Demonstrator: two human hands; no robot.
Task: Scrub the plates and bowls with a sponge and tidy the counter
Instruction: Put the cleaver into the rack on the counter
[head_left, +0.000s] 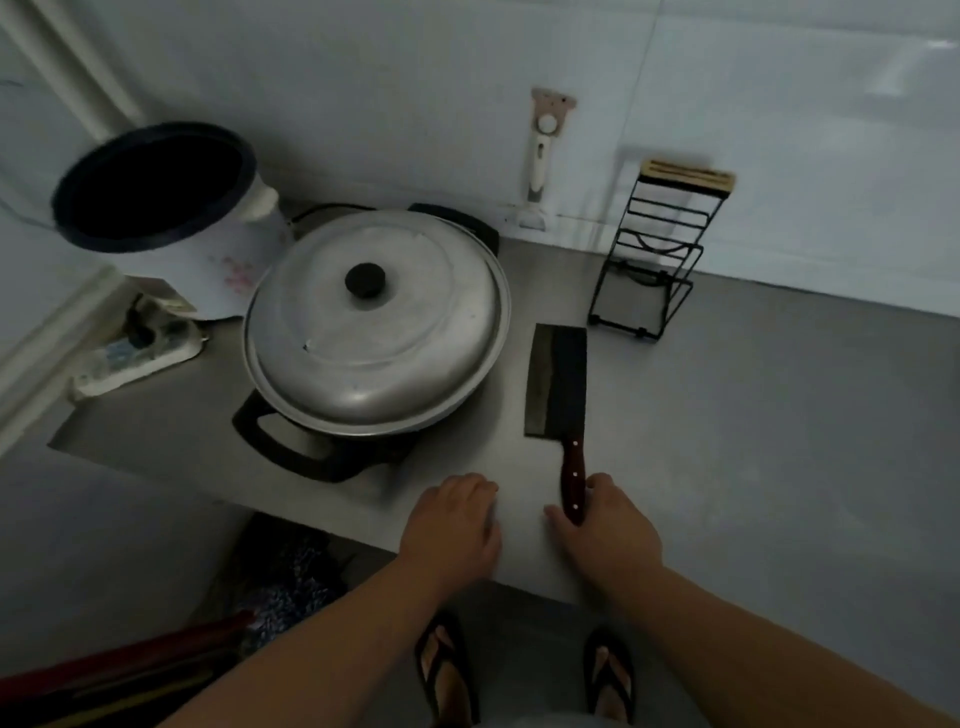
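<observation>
Head view: my hands.
My right hand (605, 525) clasps the cleaver (556, 379) handle; my left hand (452, 519) rests relaxed beside those fingers.

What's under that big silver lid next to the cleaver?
A black pan sits under the lid. Only its loop handles show, sticking out at the near and far sides. The lid covers the pan completely, so whatever is inside cannot be seen.
</observation>
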